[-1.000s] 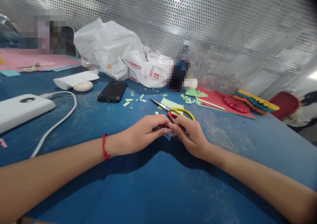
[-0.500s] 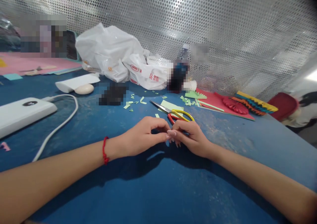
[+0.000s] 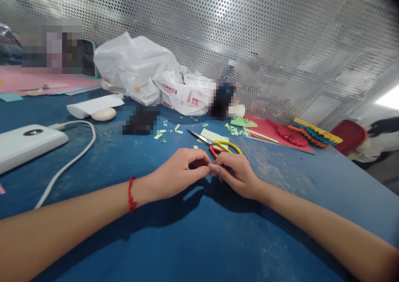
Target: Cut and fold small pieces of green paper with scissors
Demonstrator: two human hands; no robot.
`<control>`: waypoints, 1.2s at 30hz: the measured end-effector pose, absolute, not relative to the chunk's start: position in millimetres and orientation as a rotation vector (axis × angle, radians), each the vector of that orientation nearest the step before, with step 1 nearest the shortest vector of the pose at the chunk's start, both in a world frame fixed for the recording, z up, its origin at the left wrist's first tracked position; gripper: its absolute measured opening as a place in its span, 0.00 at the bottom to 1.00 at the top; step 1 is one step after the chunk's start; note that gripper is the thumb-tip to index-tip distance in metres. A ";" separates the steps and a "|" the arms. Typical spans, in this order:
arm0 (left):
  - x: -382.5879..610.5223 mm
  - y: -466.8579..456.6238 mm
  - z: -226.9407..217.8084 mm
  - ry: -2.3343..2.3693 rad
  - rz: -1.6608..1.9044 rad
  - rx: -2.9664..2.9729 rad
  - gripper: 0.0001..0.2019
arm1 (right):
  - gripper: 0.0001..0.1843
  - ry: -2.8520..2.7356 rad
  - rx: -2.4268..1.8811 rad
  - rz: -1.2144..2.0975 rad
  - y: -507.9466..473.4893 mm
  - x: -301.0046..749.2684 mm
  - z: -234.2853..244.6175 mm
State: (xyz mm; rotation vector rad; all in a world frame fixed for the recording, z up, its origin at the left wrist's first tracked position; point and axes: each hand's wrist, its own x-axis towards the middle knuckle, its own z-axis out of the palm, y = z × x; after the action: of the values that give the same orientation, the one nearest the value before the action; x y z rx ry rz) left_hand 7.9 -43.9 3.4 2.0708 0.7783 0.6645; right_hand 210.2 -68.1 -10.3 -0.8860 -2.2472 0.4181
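My left hand (image 3: 177,174) and my right hand (image 3: 237,171) rest on the blue table (image 3: 199,240), fingertips pressed together in a pinch. Whatever lies between the fingers is too small and hidden to name. A red string bracelet (image 3: 131,189) circles my left wrist. Just beyond my right hand lie scissors (image 3: 218,144) with yellow and red handles, blades pointing to the far left. They rest partly on a pale green paper piece (image 3: 213,133).
Green paper scraps (image 3: 170,130) dot the table near a dark phone (image 3: 141,120). A white power bank (image 3: 28,140) with a cable lies left. White plastic bags (image 3: 146,76), red paper (image 3: 274,132) and folded coloured fans (image 3: 314,134) stand behind; a perforated metal wall (image 3: 280,45) closes the back.
Both hands stay pinched together and have barely shifted; the view has tilted slightly, so the hands sit a little lower and to the left.
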 end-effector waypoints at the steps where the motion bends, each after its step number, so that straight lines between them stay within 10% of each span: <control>1: 7.8 -44.7 3.6 0.763 0.661 2.088 0.09 | 0.14 -2.258 -0.858 0.412 -70.3 209.1 -9.8; 17: 5.0 -39.4 3.3 0.841 0.701 2.036 0.08 | 0.22 -0.837 -1.275 0.702 -12.2 249.6 -23.4; 26: 3.7 -39.7 1.8 0.825 0.724 2.121 0.08 | 0.07 -1.669 -1.239 0.218 -26.4 240.5 -24.2; 36: 1.4 -32.6 -6.2 0.922 0.686 2.477 0.12 | 0.21 -2.481 -0.969 -0.033 -40.9 230.4 -17.6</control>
State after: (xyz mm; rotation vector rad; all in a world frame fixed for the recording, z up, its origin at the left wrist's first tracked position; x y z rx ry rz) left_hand 1.4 -32.6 -6.2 2.4768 0.9218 0.6858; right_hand 230.4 -40.9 -17.6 -0.9688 -2.4814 -0.0333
